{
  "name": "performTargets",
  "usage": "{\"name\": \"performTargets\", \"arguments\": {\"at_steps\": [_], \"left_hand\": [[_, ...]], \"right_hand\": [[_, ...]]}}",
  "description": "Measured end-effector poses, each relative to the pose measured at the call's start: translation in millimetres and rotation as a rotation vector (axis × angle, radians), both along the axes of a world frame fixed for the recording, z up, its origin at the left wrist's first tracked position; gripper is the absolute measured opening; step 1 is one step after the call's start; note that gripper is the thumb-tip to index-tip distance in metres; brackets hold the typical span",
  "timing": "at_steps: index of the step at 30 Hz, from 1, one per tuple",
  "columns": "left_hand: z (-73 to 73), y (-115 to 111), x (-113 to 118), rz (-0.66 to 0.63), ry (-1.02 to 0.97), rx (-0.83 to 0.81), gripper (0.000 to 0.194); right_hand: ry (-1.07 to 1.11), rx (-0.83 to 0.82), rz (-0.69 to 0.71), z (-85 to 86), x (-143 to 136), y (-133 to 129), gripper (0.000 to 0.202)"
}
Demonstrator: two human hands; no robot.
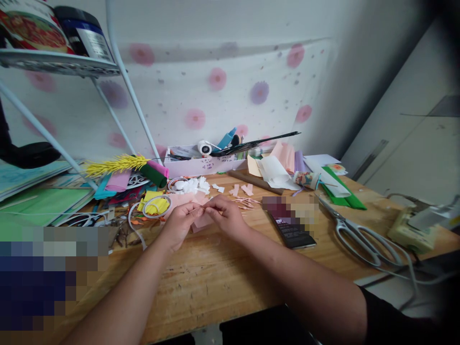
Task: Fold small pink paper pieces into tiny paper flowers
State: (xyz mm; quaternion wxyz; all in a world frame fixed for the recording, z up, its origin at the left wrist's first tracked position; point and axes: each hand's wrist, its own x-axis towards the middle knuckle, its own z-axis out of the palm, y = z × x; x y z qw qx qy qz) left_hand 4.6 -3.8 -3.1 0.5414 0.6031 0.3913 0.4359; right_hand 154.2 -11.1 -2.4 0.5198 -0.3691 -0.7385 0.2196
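Both my hands meet near the middle of the wooden table (212, 282). My left hand (182, 221) pinches a thin, pale pink strip, seemingly crepe paper, between thumb and forefinger. Against it, my right hand (226, 216) has its fingertips closed on the same small strip; most of it is hidden by the fingers. Under the hands lies a pale pink paper sheet (200, 226). Just to the right is a pile of thin pink paper strips (247, 203). Behind, small pink pieces (247, 189) and a heap of white paper pieces (190, 186) rest on the table.
Large scissors (354, 235) and a phone (290, 225) lie at right, near a power adapter (413, 230). A white cable coil (157, 207) sits at left by a yellow wheat-like stem (115, 165). A white box (201, 166) and white rack (125, 81) stand behind.
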Motion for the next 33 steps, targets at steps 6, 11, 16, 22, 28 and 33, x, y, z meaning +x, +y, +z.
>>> {"name": "performTargets", "arguments": {"at_steps": [6,11,16,22,28,33], "left_hand": [[-1.9,1,0,-0.019,0.097,0.036,0.022],[-4.1,5,-1,-0.004,0.158,0.07,0.022],[-7.4,7,-2,0.028,0.194,0.076,0.022],[-8.9,7,-3,0.054,0.241,0.08,0.024],[-3.5,3,-3,-0.011,0.12,0.009,0.019],[-3.2,1,-2,-0.018,0.103,-0.03,0.023]], "right_hand": [[0.089,-0.124,-0.005,-4.6,0,7,0.004],[0.124,-0.195,-0.015,-11.7,-3,11,0.008],[0.006,-0.104,-0.047,-10.9,-1,10,0.008],[-0.103,-0.027,-0.104,-8.0,-1,6,0.007],[-0.14,0.017,-0.106,-8.9,-2,5,0.008],[-0.21,0.038,-0.12,-6.9,-1,3,0.008]]}}
